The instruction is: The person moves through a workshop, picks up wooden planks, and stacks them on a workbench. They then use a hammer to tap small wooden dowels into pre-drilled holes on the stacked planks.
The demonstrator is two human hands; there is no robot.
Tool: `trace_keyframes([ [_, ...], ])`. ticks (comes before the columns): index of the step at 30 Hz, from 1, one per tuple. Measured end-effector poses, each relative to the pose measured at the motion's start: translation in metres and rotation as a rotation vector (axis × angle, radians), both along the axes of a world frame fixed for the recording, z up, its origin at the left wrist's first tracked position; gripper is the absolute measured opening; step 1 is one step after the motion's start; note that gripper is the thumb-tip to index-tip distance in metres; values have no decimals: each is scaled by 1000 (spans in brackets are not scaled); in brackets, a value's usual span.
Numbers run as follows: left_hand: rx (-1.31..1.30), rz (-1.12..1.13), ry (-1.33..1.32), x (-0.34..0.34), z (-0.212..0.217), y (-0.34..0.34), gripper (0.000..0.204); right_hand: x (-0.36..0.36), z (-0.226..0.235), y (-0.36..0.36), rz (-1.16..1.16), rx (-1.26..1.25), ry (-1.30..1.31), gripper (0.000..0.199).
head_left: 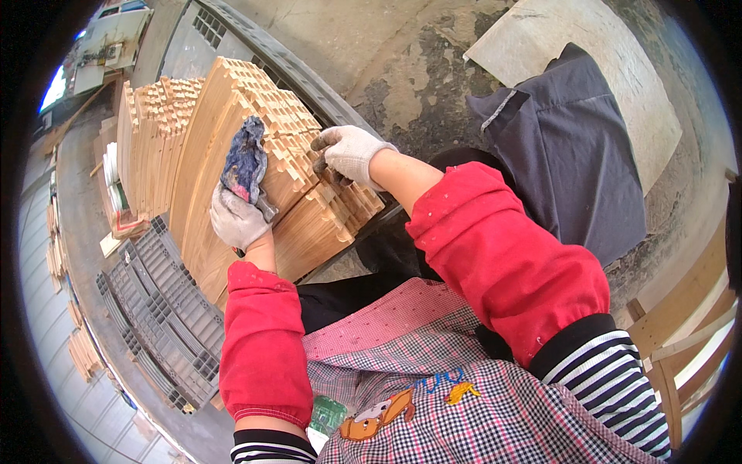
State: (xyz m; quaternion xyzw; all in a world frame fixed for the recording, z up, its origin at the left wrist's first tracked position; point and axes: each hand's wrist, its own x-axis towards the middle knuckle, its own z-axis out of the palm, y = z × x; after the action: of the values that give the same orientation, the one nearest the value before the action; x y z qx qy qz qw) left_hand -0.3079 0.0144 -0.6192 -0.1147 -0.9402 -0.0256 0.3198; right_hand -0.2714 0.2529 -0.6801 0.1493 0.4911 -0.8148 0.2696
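Note:
My left hand, in a pale work glove, is closed around a crumpled, stained blue rag. The rag rises from my fist in front of a tall stack of wooden boards with notched ends. At the notched ends on the stack's right side is my right hand, gloved in white with dark, dirty fingertips. Its fingers are half bent and spread apart, with wood showing between them. Whether they touch the board ends I cannot tell. A lower group of boards lies nearer to me, beneath both hands.
Another board stack stands to the left. Grey plastic pallets lie on the floor at left, and a dark pallet edge runs behind the stack. Dark grey cloth drapes at right over a pale sheet. Wooden framing stands at lower right.

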Motion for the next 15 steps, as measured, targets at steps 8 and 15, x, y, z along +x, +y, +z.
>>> trace_keyframes([
  [8,27,6,-40,1,3,3,41,1,-4,-2,-16,73,115,35],
  [15,18,-1,-27,1,3,3,41,2,1,-2,-79,-14,110,31],
])
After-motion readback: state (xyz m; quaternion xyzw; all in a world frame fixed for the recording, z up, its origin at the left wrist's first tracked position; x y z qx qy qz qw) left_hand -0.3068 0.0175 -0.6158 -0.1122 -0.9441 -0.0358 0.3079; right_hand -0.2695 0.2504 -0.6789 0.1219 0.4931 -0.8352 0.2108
